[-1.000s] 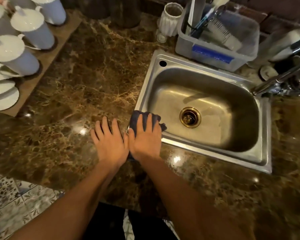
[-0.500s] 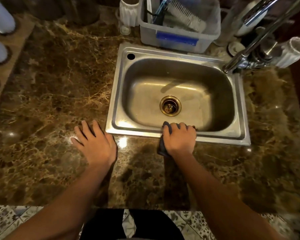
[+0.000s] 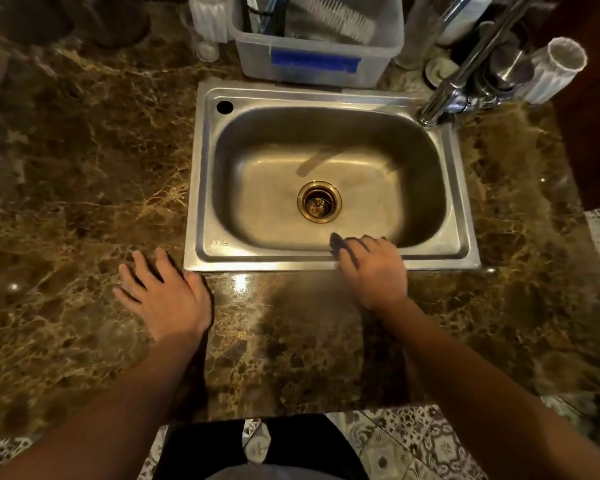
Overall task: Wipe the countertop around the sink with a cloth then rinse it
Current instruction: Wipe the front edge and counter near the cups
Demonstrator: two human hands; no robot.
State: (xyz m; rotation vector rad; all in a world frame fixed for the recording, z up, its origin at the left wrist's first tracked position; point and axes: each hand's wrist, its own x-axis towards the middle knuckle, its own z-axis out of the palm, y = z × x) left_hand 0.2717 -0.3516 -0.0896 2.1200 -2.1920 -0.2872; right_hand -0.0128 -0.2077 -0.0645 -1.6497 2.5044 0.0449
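While the right hand (image 3: 373,271) lay over the near rim of the sink (image 3: 257,261), its fingers were curled down over a dark blue cloth (image 3: 338,244), holding it against the steel at the basin's near edge, toward the sink's right side. Only a small fold of the cloth showed past the fingertips, and blur hid the rest. The left hand (image 3: 167,296) lay flat on the brown marble countertop (image 3: 84,168) just off the sink's near left corner, fingers straight and spread, holding nothing. A brass-coloured drain (image 3: 319,201) sat in the middle of the sink's basin. A chrome faucet (image 3: 444,95) stood at the sink's far right corner. Behind the sink's far rim stood a clear plastic tub (image 3: 312,60) with a blue label, a white brush (image 3: 333,13) in it.
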